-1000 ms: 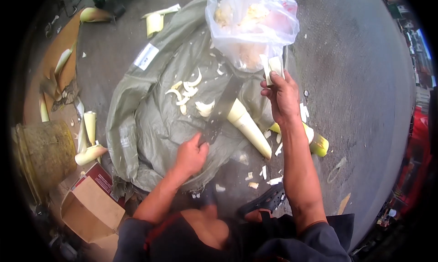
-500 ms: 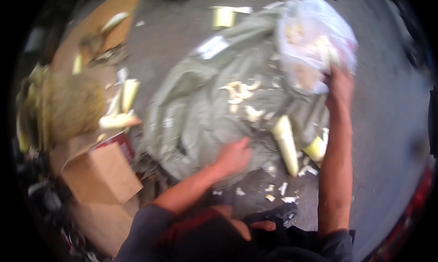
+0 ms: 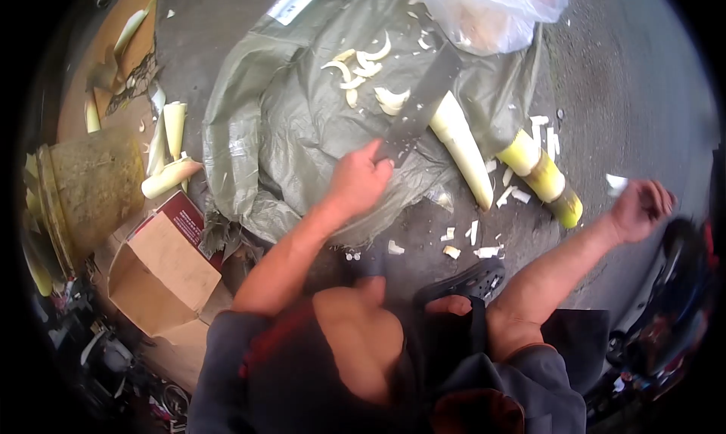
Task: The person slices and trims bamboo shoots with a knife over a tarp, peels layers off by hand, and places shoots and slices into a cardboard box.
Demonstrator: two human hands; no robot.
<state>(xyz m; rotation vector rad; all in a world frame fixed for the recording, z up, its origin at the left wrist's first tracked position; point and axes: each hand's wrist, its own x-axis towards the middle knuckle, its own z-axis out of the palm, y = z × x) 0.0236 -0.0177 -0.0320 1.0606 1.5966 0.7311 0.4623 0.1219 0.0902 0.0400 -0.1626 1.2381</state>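
Note:
My left hand (image 3: pixel 361 178) is closed round the handle end of a broad, dark knife (image 3: pixel 420 105). Bits of white cling to its blade, which lies over a grey-green tarp sheet (image 3: pixel 295 124). Touching or just under the blade tip side is a peeled pale bamboo shoot (image 3: pixel 463 148). Curved cut slices (image 3: pixel 368 65) are scattered on the sheet. My right hand (image 3: pixel 641 209) is held out to the right with fingers loosely curled and apart. A small white piece (image 3: pixel 616 183) shows beside its thumb side, apparently not gripped.
A white plastic bag (image 3: pixel 499 18) with pale contents stands at the top. A yellow-green bamboo shoot section (image 3: pixel 541 173) lies right of the sheet, among white scraps (image 3: pixel 484 251). At left are an open cardboard box (image 3: pixel 162 275), a yellowish bucket (image 3: pixel 94 188) and husks (image 3: pixel 172 181).
My right hand has left the plastic bag and swung down to the far right. The view has shifted, so the bag sits higher. The knife in my left hand now shows clearly.

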